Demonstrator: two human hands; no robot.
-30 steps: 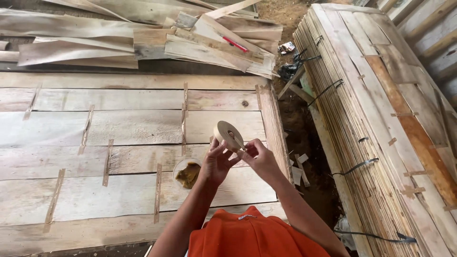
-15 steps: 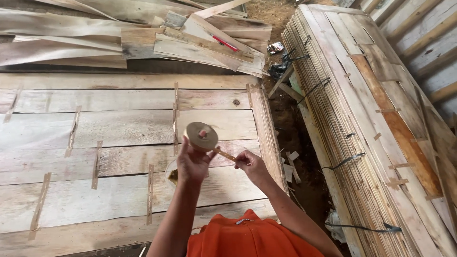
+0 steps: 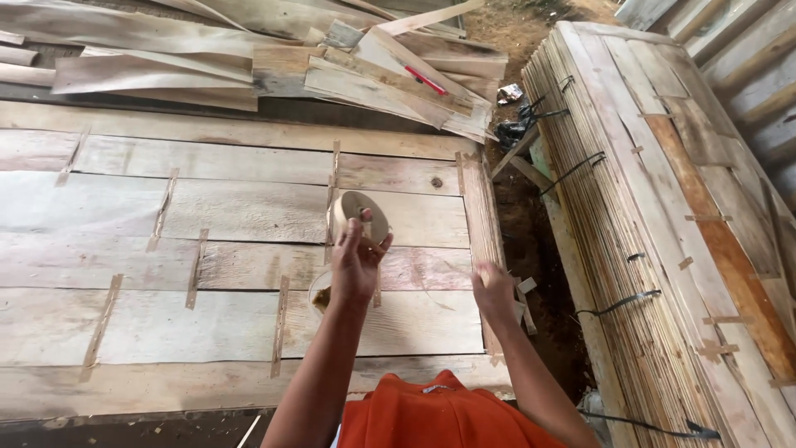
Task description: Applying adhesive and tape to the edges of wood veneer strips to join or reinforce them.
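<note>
My left hand (image 3: 356, 264) holds up a roll of brown paper tape (image 3: 356, 217) above a sheet of pale wood veneer strips (image 3: 207, 249) joined with short tape pieces. My right hand (image 3: 492, 290) hovers to the right near the sheet's right edge, blurred, fingers curled; I cannot tell whether it holds anything. A small round bowl (image 3: 320, 295) with dark liquid sits on the veneer just below my left hand, partly hidden by my wrist.
A heap of loose veneer scraps (image 3: 332, 66) with a red pen lies at the back. A tall bundled stack of thin veneer sheets (image 3: 655, 216) stands on the right, across a dirt gap (image 3: 531, 241) with offcuts.
My left hand has kept the tape roll raised. My right hand has pulled away from the roll, down and to the right.
</note>
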